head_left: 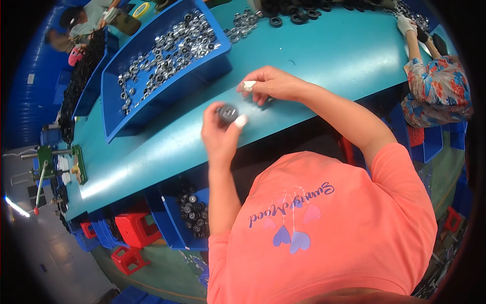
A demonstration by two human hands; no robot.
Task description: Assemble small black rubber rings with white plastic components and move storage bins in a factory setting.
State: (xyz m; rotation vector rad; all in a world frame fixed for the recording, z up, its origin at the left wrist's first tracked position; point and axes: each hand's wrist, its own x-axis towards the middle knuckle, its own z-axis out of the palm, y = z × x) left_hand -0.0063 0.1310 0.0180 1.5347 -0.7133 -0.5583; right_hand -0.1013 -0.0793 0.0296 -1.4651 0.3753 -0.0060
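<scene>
Over the near side of the teal table (pixel 304 55), my left hand (pixel 217 139) grips a small black wheel-like part (pixel 228 113) between thumb and fingers. White wrap covers the thumb's tip. To the right and slightly farther away, my right hand (pixel 273 83) is held low with its fingers curled together, a white wrap round one finger. A dark, blurred patch shows under those fingers; what they hold, if anything, is hidden. Left of my hands stands a large blue bin (pixel 167 86), tilted, with many shiny metal wheel hubs (pixel 187 38) in it.
More metal hubs (pixel 244 25) and black rings (pixel 298 18) lie at the table's far side. A green hand press (pixel 45 164) stands at the left. Below the edge are a bin of black wheels (pixel 194 213) and red stools (pixel 136 229). Co-workers sit far left and at right (pixel 438 91).
</scene>
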